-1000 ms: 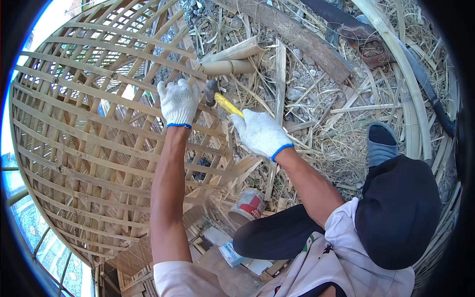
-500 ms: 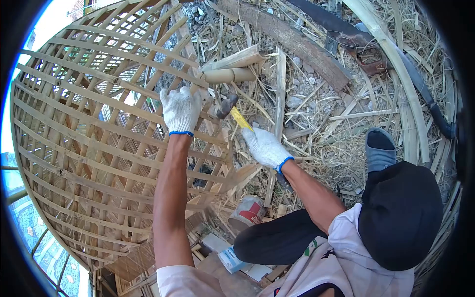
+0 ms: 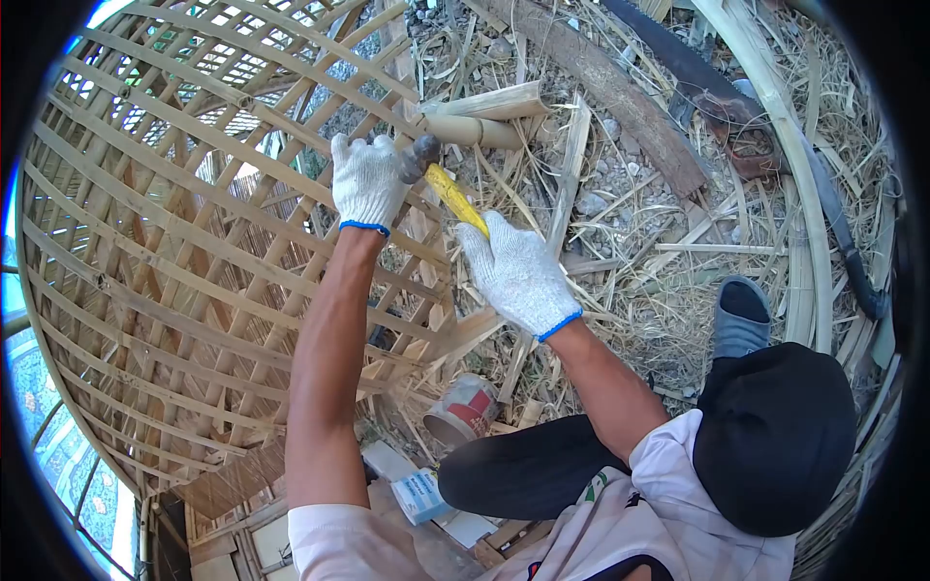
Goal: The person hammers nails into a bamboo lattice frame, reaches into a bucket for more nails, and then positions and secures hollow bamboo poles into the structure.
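Note:
A hammer with a yellow handle [image 3: 453, 198] and a dark metal head is in my right hand [image 3: 521, 279], which wears a white knitted glove with a blue cuff. The hammer head is close beside my left hand [image 3: 369, 182], near the edge of a woven bamboo lattice [image 3: 208, 247]. My left hand, gloved the same way, is closed over the lattice's edge strips with its fingers curled. Whether a nail is under those fingers is hidden. A bamboo pole [image 3: 470, 131] juts out just beyond the lattice edge.
A bucket with a red patch [image 3: 463, 411] stands below the lattice, near a blue-and-white box [image 3: 419, 496]. A wooden plank [image 3: 605, 87], a handsaw [image 3: 668, 53] and a long bamboo strip [image 3: 790, 145] lie on ground covered with shavings and stones.
The hammer head has moved up and left, nearer my left hand, and my right hand has followed. The whole view has shifted slightly. My left hand keeps its place on the lattice.

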Demonstrator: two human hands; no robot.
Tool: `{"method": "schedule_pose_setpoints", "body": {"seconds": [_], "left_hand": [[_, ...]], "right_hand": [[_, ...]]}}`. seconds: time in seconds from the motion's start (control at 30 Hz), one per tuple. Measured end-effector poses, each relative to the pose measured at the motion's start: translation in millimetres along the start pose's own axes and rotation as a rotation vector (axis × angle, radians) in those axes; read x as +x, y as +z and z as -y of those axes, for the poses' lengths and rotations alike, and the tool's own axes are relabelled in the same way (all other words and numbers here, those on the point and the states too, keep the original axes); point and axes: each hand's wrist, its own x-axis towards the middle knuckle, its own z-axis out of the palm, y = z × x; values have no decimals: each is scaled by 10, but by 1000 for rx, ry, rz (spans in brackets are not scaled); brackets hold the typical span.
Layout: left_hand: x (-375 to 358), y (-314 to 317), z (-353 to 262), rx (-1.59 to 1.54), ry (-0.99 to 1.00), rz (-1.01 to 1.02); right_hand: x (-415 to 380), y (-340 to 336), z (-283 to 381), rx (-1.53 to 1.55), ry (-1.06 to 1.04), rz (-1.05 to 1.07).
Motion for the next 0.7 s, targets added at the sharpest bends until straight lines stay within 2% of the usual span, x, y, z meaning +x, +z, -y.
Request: {"method": "schedule_pose_setpoints", "body": {"seconds": [0.1,0.13,0.23,0.47,0.7], "left_hand": [[-23,45,15,-25,-6,-14],[-17,34,-8,-7,-14,-29],[-16,0,-9,13,-9,-78],[-37,57,12,-11,-9,-60],[-9,36,-5,-2,-27,-20]], "right_hand": [[313,328,-194,137,-31,-39],[415,322,-136,251,102,26],[686,610,-224,534,2,-20],[713,677,-184,604,129,49],[742,754,-257,647,113,33]]}}
